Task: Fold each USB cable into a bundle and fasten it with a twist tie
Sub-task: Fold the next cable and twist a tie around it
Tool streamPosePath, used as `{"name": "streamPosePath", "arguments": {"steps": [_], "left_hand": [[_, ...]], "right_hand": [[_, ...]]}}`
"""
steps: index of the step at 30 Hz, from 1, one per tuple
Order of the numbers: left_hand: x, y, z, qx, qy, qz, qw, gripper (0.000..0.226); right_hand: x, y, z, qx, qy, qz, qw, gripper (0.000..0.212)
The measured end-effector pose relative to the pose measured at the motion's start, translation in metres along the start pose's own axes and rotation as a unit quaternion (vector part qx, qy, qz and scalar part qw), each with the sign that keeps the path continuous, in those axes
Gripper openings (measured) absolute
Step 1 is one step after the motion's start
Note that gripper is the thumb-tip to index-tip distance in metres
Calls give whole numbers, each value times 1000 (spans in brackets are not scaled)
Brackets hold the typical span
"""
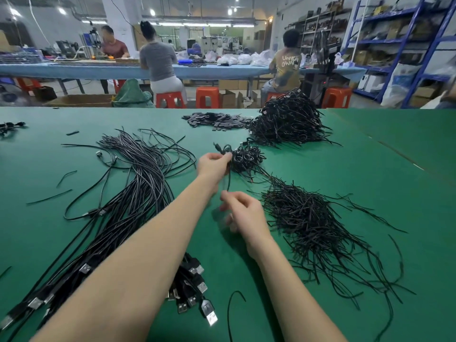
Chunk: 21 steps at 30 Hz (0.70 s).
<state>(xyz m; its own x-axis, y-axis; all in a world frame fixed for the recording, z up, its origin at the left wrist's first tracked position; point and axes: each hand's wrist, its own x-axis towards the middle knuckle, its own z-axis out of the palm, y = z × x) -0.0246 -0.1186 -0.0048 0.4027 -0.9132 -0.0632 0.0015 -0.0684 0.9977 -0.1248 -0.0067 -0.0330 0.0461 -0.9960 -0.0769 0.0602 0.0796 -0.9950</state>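
Note:
My left hand [213,165] holds a folded black USB cable bundle [245,157] just above the green table [370,174]. A thin black twist tie [228,181] hangs down from that grip. Below it, my right hand [243,211] pinches the tie's lower end; its fingers are blurred. Loose USB cables [138,183] fan out on the left, their plugs [195,292] near the front edge. A heap of twist ties [313,218] lies to the right of my right hand.
A tall pile of tied bundles [288,119] sits at the far edge, with flat black pieces [217,120] beside it. Stray ties lie scattered on the left. Beyond the table, people sit on red stools [207,97] at a blue bench; shelving stands on the right.

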Motion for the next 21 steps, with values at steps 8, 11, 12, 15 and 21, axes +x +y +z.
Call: {"name": "streamPosePath", "arguments": {"steps": [8,11,12,15,21], "left_hand": [[43,7,13,297,-84,36,951,40],[46,5,5,418,-84,94,900,35],[47,4,2,424,-93,100,895,34],[48,2,-3,412,-126,93,898,34],[27,-9,-16,376,-79,117,916,29]], "right_hand": [[-2,11,2,-130,-13,-67,989,23],[-2,13,3,-156,-19,-74,985,25],[-2,14,4,-172,-23,-78,982,25],[-2,15,4,-197,-27,-85,976,24],[-1,15,3,-196,-9,-93,976,23]]}}
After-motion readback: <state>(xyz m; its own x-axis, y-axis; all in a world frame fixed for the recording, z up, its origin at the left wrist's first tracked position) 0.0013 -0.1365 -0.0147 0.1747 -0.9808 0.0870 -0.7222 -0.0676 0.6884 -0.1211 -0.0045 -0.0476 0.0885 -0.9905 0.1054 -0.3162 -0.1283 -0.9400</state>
